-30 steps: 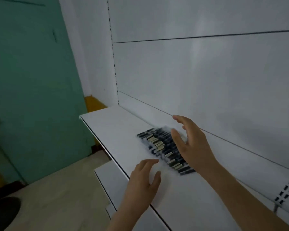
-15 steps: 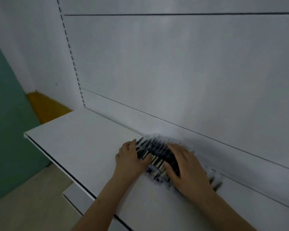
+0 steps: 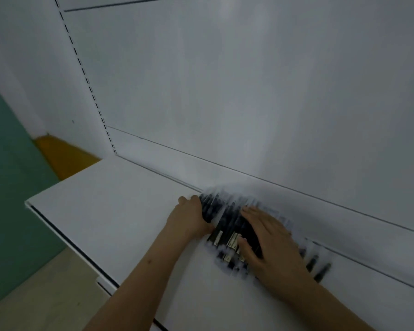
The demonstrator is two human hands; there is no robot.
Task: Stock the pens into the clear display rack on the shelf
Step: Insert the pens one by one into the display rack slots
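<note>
A clear display rack (image 3: 276,212) filled with several black pens (image 3: 227,217) lies on the white shelf (image 3: 120,211), close to the back panel. My left hand (image 3: 190,217) grips the rack's left end, fingers curled round its edge. My right hand (image 3: 267,240) lies flat on top of the pens with the fingers spread and the thumb at the rack's near edge. The rack and pens are blurred. More pen ends (image 3: 318,265) stick out to the right of my right hand.
The white back panel (image 3: 249,91) rises just behind the rack, with a slotted upright (image 3: 86,80) at its left. The shelf's front edge (image 3: 65,237) runs diagonally at the left; a lower shelf, pale floor and a green wall lie beyond it.
Both hands came down onto the rack: the left hand moved from the shelf front to its left end, the right hand settled flat on the pens. The view swung right.
</note>
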